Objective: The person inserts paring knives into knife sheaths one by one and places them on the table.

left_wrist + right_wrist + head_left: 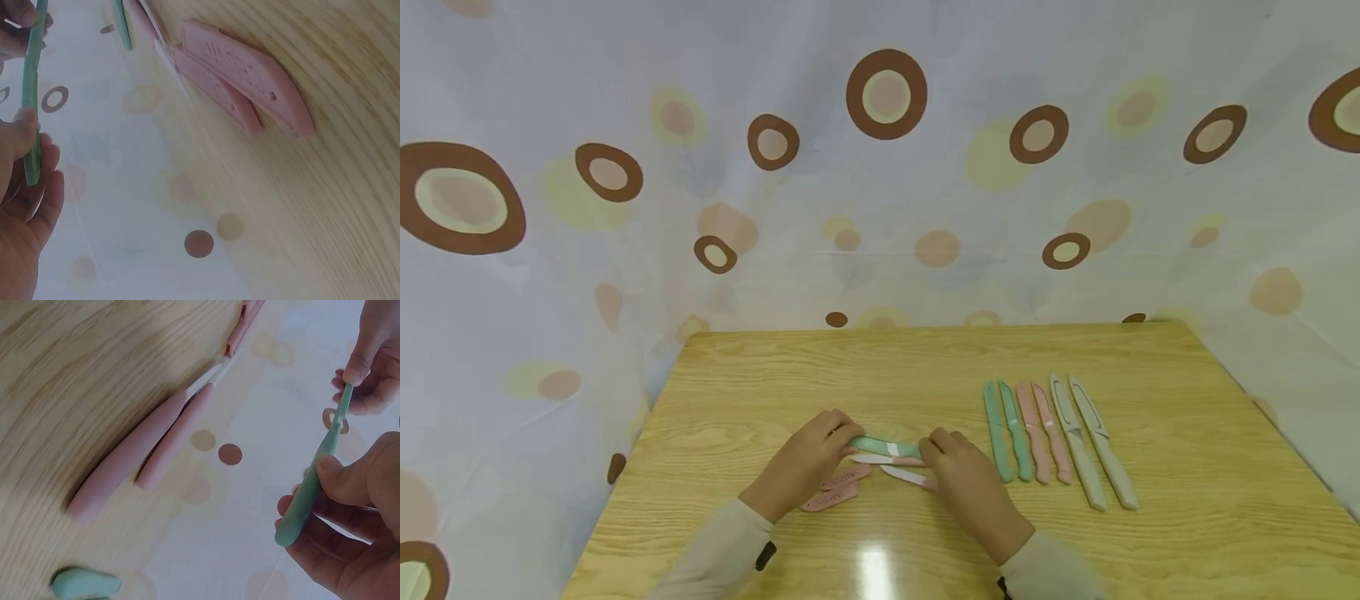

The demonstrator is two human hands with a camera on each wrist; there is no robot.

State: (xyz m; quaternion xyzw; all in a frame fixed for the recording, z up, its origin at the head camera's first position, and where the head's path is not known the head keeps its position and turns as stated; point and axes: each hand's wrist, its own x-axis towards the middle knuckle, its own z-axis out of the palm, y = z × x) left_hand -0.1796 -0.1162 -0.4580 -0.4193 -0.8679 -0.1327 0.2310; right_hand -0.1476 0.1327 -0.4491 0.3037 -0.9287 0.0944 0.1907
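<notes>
My left hand point(808, 457) pinches the tip end of a green knife sheath point(30, 90) between thumb and fingers. The sheath sits over the blade of a green knife, whose handle point(305, 497) my right hand point(967, 485) grips; a whitish strip point(892, 448) shows where sheath and handle meet. The knife is held above the table, lying roughly crosswise between both hands. Below it are two bare pink knives point(134, 450) with white blades point(906, 476), their handles partly hidden by my right hand in the head view. Two pink sheaths point(247, 72) lie near my left hand.
To the right lies a row of sheathed knives: two green knives point(997, 446), two pink knives point(1037, 450) and two longer cream knives point(1090, 475). The wooden table point(760, 367) meets a dotted cloth point(940, 192) at its back and sides.
</notes>
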